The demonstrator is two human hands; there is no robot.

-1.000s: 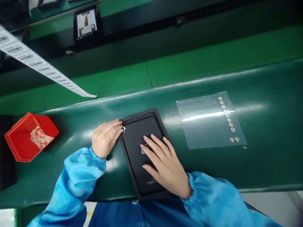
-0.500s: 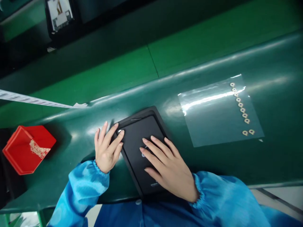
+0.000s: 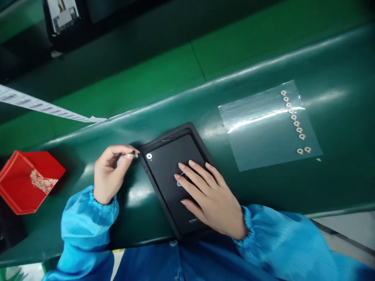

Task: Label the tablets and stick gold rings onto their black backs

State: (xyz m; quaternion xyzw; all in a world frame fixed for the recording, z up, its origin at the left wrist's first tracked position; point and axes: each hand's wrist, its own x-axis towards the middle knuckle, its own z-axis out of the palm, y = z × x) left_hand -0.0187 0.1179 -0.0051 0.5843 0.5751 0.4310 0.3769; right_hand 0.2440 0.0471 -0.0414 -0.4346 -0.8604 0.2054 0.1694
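Observation:
A black tablet [image 3: 166, 171] lies back side up within a dark frame [image 3: 202, 150] at the bench's front edge. A bright white ring [image 3: 149, 156] shows at its upper left corner. My right hand [image 3: 208, 195] rests flat across the right part of the tablet's back, fingers spread and partly covering a round logo. Beside the frame's upper left corner, my left hand [image 3: 113, 169] is closed in a pinch. A small dark piece peeks out between thumb and forefinger, too small to name.
A clear plastic sheet [image 3: 258, 144] with several small ring-shaped parts [image 3: 293, 117] lies to the right. At left stands a red box [image 3: 27, 187]. A printed label strip [image 3: 43, 108] hangs over the far edge. Farther back, an opened device [image 3: 63, 17] sits at upper left.
My left hand has left the tablet's corner, moved left and closed into a pinch. The white ring at the corner is uncovered now. My right hand stays on the tablet; the view has shifted slightly.

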